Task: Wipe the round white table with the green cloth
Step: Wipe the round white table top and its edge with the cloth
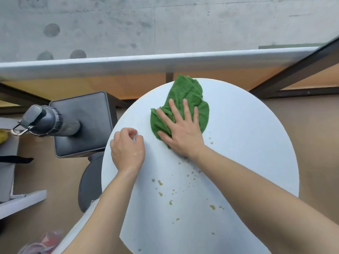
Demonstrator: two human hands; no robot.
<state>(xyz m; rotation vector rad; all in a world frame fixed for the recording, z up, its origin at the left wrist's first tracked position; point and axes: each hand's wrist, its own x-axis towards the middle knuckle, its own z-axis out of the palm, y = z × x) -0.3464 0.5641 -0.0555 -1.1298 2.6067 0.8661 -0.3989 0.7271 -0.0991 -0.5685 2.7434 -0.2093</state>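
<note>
The round white table (pixel 247 136) fills the middle of the head view. A crumpled green cloth (pixel 189 92) lies on its far part, reaching the far rim. My right hand (pixel 180 128) presses flat on the cloth's near half, fingers spread. My left hand (pixel 127 148) rests on the table near its left rim, fingers curled in with nothing visible in them. Several yellowish-brown drops and smears (pixel 171 192) dot the table between my forearms and near my right wrist.
A black square stool (pixel 82 123) stands left of the table, with a dark water bottle (pixel 45 121) on it. A long white ledge (pixel 146 61) runs across behind the table. A dark metal frame (pixel 293 74) is at the back right.
</note>
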